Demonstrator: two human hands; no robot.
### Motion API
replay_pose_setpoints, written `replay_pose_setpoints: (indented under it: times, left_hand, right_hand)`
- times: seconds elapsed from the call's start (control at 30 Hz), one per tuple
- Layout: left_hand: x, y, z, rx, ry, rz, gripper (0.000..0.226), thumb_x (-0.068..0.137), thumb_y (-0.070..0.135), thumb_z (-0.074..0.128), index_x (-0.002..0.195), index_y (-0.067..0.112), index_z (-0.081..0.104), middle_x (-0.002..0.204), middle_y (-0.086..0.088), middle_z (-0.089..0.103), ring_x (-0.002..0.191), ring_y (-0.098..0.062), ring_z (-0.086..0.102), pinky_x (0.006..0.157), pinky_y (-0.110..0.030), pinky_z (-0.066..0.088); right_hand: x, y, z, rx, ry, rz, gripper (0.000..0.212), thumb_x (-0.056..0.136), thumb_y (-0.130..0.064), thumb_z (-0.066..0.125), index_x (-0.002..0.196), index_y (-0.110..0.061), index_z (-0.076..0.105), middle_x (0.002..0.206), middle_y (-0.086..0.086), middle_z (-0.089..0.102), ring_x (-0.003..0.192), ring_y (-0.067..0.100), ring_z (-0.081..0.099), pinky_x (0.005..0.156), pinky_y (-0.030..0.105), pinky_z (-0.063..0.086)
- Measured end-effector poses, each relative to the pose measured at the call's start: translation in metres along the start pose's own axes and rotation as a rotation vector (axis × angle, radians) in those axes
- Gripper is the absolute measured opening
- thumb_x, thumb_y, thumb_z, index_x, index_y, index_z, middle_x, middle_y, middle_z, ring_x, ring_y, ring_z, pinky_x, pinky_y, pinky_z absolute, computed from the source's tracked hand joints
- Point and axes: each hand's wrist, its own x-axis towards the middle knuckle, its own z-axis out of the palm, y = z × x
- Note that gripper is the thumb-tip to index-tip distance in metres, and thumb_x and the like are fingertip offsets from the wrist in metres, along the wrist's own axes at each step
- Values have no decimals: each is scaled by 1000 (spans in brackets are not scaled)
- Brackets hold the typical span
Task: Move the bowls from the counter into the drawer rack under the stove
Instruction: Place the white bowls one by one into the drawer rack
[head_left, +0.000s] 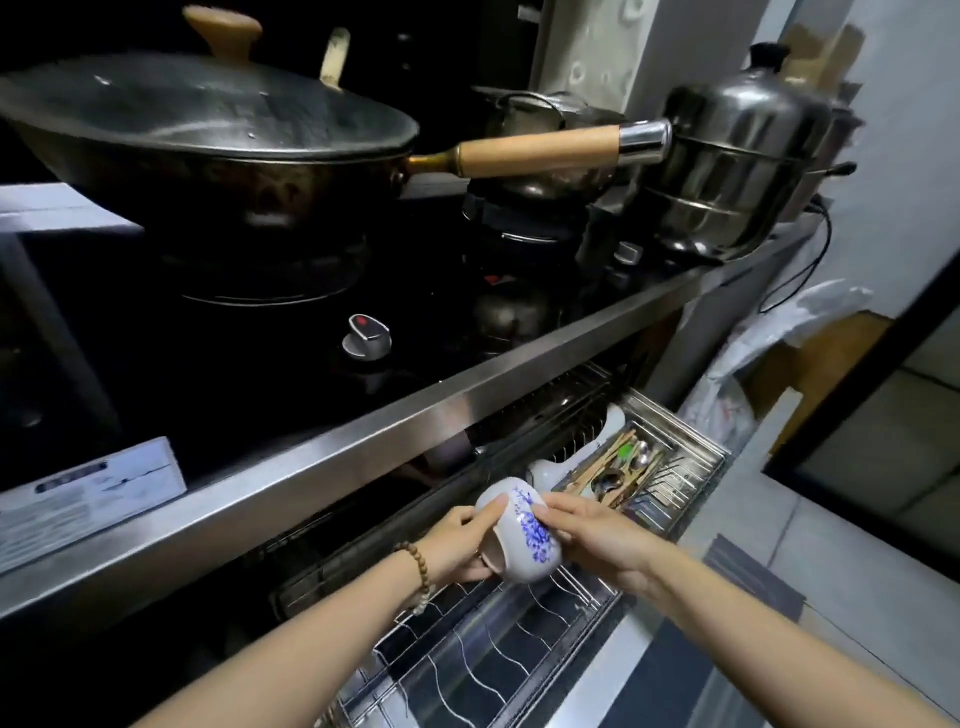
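We saw the long steel desk (363, 441) with the black stove (249, 353) set in it. A big wok (208, 135) sat on the stove, and a shiny steel pot (737, 171) stood at the far end. Under the desk the drawer rack (447, 675) was pulled out. Its near part was bare, and its far part held a tray of spoons and chopsticks (623, 473).

Over the bare part was one white bowl (519, 530) with blue flowers, tipped on its side. The left hand (457, 545) and the right hand (597, 540) held it, one on each side. Their fingers (550, 512) were curled round the bowl. We could not tell if it touched the rack yet.

We thought the step was putting this bowl in. Next it likely needed to go down slowly into the bare part.
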Motion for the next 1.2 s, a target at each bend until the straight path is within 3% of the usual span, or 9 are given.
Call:
replay_pose_setpoints:
  times: [0.13, 0.27, 0.33, 0.43, 0.67, 0.8, 0.93, 1.1, 1.2]
  left_hand:
    - [44, -24, -13, 21, 101, -1, 47, 81, 46, 62, 111, 10, 55, 96, -8, 65, 70, -13, 63, 57, -24, 51]
    - [82, -45, -25, 59, 107, -61, 48, 78, 56, 59, 90, 11, 51, 55, -1, 41, 44, -11, 35, 52, -24, 33]
    - [98, -54, -29, 65, 167, -74, 49, 76, 60, 59, 82, 12, 53, 56, -1, 44, 47, -11, 41, 58, -29, 46]
    - [114, -67, -36, 92, 229, -86, 49, 74, 62, 59, 84, 14, 59, 65, -2, 54, 58, -10, 51, 71, -27, 54]
    - [125, -82, -41, 144, 273, -37, 53, 78, 60, 56, 114, 22, 52, 103, -10, 65, 72, -9, 56, 52, -16, 46]
    - [130, -82, -38, 165, 299, -4, 35, 82, 54, 56, 104, 29, 47, 90, -1, 61, 70, -8, 53, 51, -17, 44]
    - [135, -82, -37, 168, 312, -8, 52, 80, 52, 59, 117, 17, 48, 102, -9, 63, 79, -16, 57, 51, -20, 45]
    - [134, -78, -34, 202, 374, 31, 39, 80, 49, 63, 106, 22, 51, 102, -5, 64, 93, -27, 64, 81, -37, 53]
    - [125, -78, -34, 241, 389, 66, 38, 81, 43, 65, 109, 20, 54, 116, -9, 63, 107, -26, 61, 90, -31, 48]
  right_hand:
    - [63, 20, -9, -63, 34, 40, 23, 92, -15, 56, 110, -3, 65, 111, 19, 67, 104, 26, 62, 98, 37, 47]
    - [106, 32, -13, -42, 13, 131, 14, 93, -16, 54, 100, -8, 64, 92, 7, 68, 76, 12, 64, 60, 18, 51]
    - [120, 34, -14, -61, -8, 166, 16, 93, -17, 54, 104, -9, 63, 91, 4, 68, 74, 10, 64, 55, 16, 50]
    - [136, 38, -16, -81, -38, 197, 24, 92, -19, 57, 111, -7, 63, 95, 4, 69, 80, 12, 64, 62, 19, 51]
    - [154, 55, -17, 13, -28, 229, 8, 89, -11, 59, 85, -14, 65, 69, -3, 72, 63, 7, 66, 54, 16, 50]
    - [156, 62, -21, 3, 8, 210, 6, 89, -11, 60, 93, -10, 64, 88, 8, 66, 74, 15, 60, 66, 23, 48]
    - [157, 66, -23, -17, 43, 205, 28, 89, -13, 61, 113, 1, 62, 89, 9, 66, 73, 16, 61, 63, 22, 50]
    - [157, 68, -27, -130, 198, 125, 31, 85, -14, 66, 108, 6, 65, 106, 24, 66, 87, 25, 59, 91, 38, 49]
    - [155, 64, -27, -232, 209, 108, 33, 86, -13, 66, 112, 7, 64, 94, 18, 66, 78, 19, 57, 79, 24, 50]
